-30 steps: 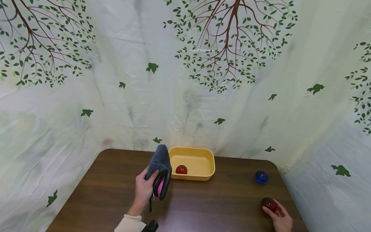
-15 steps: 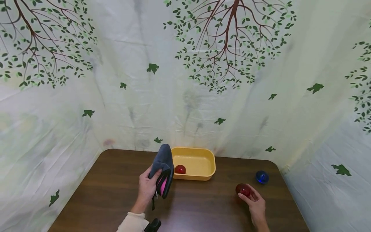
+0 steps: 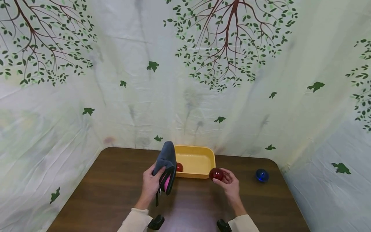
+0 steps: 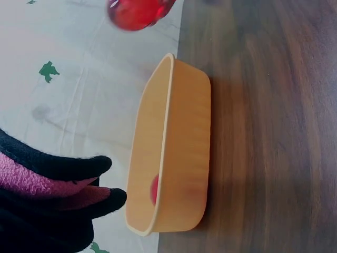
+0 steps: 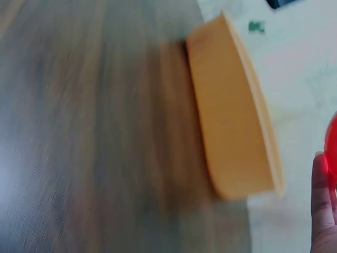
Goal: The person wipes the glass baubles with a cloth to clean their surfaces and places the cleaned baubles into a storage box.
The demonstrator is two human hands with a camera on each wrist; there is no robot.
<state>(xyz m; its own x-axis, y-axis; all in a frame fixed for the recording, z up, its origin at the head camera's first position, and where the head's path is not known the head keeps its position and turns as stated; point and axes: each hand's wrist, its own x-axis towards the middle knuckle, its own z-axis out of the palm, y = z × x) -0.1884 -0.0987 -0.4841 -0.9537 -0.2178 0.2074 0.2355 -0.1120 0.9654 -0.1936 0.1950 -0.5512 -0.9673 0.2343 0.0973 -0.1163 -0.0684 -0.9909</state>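
A dark red ball [image 3: 216, 174] is held in the fingertips of the right hand [image 3: 229, 185] just right of centre in the head view, raised at the near right corner of a yellow tub [image 3: 208, 154]; whether ball and tub rim touch cannot be told. The same ball is seen at the top edge of the left wrist view [image 4: 136, 11], above the tub's end, and as a red sliver at the right edge of the blurred right wrist view [image 5: 331, 150], beside a fingertip.

A folded grey cloth with a pink lining [image 3: 166, 164] is gripped by the left hand [image 3: 152, 187], thumb curled over its lower part, and is held upright against the tub's left end. A second red ball [image 3: 179, 167] is seen lying inside the tub at its left end, partly hidden by the cloth; it shows through the tub's wall in the left wrist view [image 4: 155, 190].

A blue ball [image 3: 262, 175] is seen on the brown table [image 3: 110, 187] at centre right, well apart from the hands. A tree-printed sheet [image 3: 185, 80] is hung behind the table.
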